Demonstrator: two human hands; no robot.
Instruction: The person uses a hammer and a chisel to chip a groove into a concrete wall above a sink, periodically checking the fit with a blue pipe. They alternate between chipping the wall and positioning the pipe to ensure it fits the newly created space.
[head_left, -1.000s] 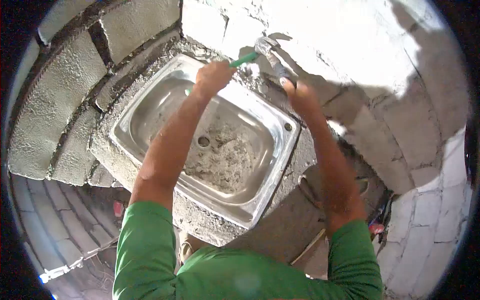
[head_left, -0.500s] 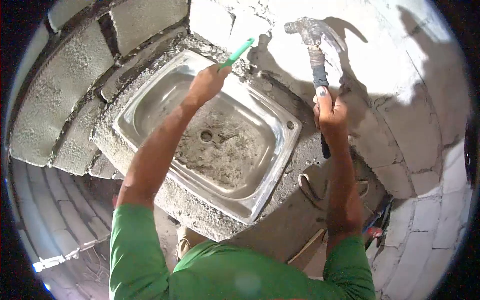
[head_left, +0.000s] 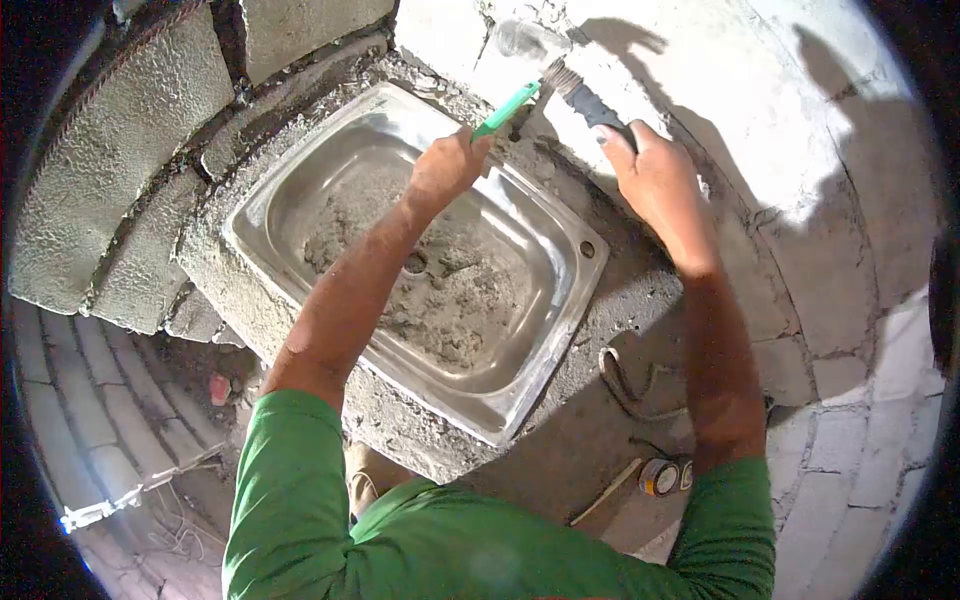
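My left hand is closed around a slim green-handled tool, held over the sink's back rim. The tool's far end points up and right, and its lower part is hidden by my fist. My right hand grips the dark taped handle of a claw hammer. Its head is smeared by motion close to the upper end of the green tool. Below both hands, a stainless steel sink is set in rough mortar, with grey cement debris around its drain hole.
A block wall rises behind the sink, with a gap in the mortar near the tool. Another block wall stands at left. On the floor lie a bent pipe or hose, a tape roll and a wooden stick.
The hammer has swung left and down from its raised position toward the green tool. My left hand with the tool sits slightly further right and lower in view.
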